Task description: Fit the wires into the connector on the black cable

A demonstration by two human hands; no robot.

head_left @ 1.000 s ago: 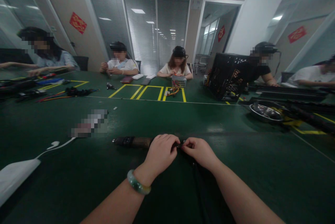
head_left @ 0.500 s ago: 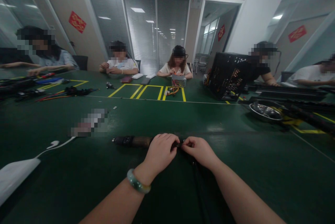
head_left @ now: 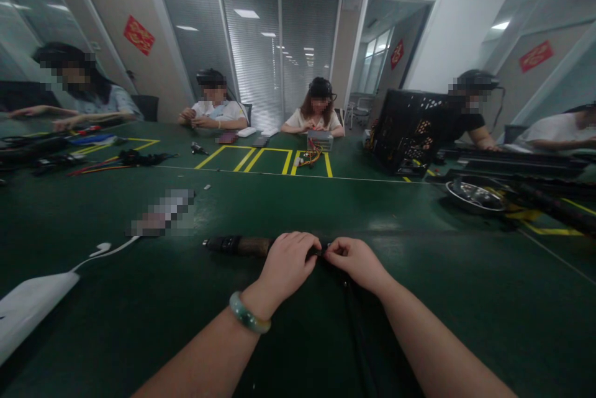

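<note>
On the green table lies a dark, rod-like thing (head_left: 254, 246) with a brown middle section and a small metal tip at its left end; I cannot tell its kind. Its right part disappears under my left hand (head_left: 289, 261), whose fingers are closed in a pinch at a small dark piece. Almost touching it, my right hand (head_left: 356, 264) pinches the same spot from the other side. The fingers hide most of what they hold. A long black strap or cord (head_left: 356, 323) runs from beneath my right hand toward the front edge.
A phone (head_left: 161, 212) with a white cable and a white packet (head_left: 37, 305) lie to the left. A metal bowl (head_left: 475, 196) and a black computer case (head_left: 405, 131) stand on the right. Loose cables (head_left: 125, 162) lie at far left. Several people sit across the table.
Both hands stay pinched at the same spot, with barely any finger movement. The whole view has shifted slightly.
</note>
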